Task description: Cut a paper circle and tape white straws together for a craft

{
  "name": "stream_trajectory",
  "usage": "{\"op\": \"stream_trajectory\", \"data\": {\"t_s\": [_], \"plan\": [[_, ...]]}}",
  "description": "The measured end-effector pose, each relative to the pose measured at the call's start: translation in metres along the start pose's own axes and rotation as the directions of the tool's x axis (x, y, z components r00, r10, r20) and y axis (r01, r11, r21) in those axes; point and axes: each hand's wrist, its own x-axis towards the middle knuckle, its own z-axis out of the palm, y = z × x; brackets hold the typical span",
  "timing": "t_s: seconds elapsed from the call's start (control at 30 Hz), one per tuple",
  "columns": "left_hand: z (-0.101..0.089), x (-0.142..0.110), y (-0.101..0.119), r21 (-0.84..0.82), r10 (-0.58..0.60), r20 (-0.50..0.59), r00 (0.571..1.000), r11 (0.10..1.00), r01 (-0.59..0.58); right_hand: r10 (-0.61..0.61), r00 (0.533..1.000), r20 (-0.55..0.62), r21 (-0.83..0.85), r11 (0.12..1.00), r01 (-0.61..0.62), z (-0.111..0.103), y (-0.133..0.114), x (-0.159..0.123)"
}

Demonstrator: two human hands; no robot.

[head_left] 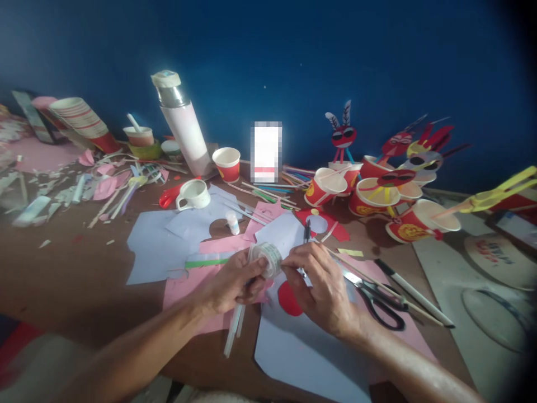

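My left hand [241,277] is closed round a roll of clear tape [268,260], thumb on its side. The fingers of my right hand [321,285] pinch together at the roll's right edge, seemingly on the tape's end, which is too small to make out. Clear strips [235,330] hang below my left hand. Beneath the hands lie a red paper circle [290,298], pink paper [218,243] and a pale sheet [310,358]. Black-handled scissors [373,296] rest right of my right hand, near a marker [415,294].
A white mug [193,195], a thermos [184,129] and a paper cup [227,165] stand at the back. Several red cups [371,197] with paper figures crowd the right. Scraps and stacked cups [84,123] cover the left. A small white bottle [232,223] stands mid-table.
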Motion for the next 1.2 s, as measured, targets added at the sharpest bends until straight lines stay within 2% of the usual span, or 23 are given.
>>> {"op": "stream_trajectory", "data": {"t_s": [0.2, 0.33, 0.5, 0.67, 0.77, 0.87, 0.97, 1.1, 1.2], "plan": [[0.0, -0.001, -0.001, -0.05, -0.105, 0.023, 0.994, 0.993, 0.106, -0.06, 0.998, 0.019, 0.162, 0.985, 0.056, 0.0, -0.002, -0.001], [-0.006, 0.001, 0.0, -0.101, -0.155, -0.051, 0.987, 0.984, 0.15, -0.151, 0.987, 0.047, 0.192, 0.972, 0.139, 0.0, -0.002, -0.002], [-0.01, 0.004, 0.002, -0.139, -0.207, -0.045, 0.977, 0.97, 0.199, -0.115, 0.992, 0.042, 0.206, 0.973, 0.104, 0.001, -0.002, -0.003], [-0.009, 0.004, 0.002, -0.121, -0.193, -0.058, 0.979, 0.975, 0.185, 0.004, 0.999, 0.045, 0.294, 0.956, -0.017, -0.002, -0.007, 0.002], [-0.007, 0.004, 0.002, -0.094, -0.168, -0.057, 0.984, 0.982, 0.162, 0.138, 0.989, 0.057, 0.318, 0.936, -0.149, -0.006, -0.007, 0.005], [-0.004, 0.002, 0.003, -0.051, -0.133, -0.036, 0.99, 0.99, 0.131, 0.327, 0.942, 0.073, 0.283, 0.899, -0.334, -0.01, -0.005, 0.005], [0.0, 0.0, 0.006, -0.014, -0.099, -0.043, 0.994, 0.995, 0.098, 0.454, 0.887, 0.08, 0.258, 0.85, -0.459, -0.013, -0.003, 0.006], [0.003, -0.002, 0.008, 0.062, -0.042, -0.046, 0.998, 0.997, 0.045, 0.52, 0.843, 0.134, 0.239, 0.809, -0.537, -0.014, -0.005, 0.009], [0.006, -0.004, 0.008, 0.121, -0.023, -0.036, 0.999, 0.992, 0.027, 0.517, 0.838, 0.173, 0.209, 0.812, -0.544, -0.013, -0.009, 0.009]]}}
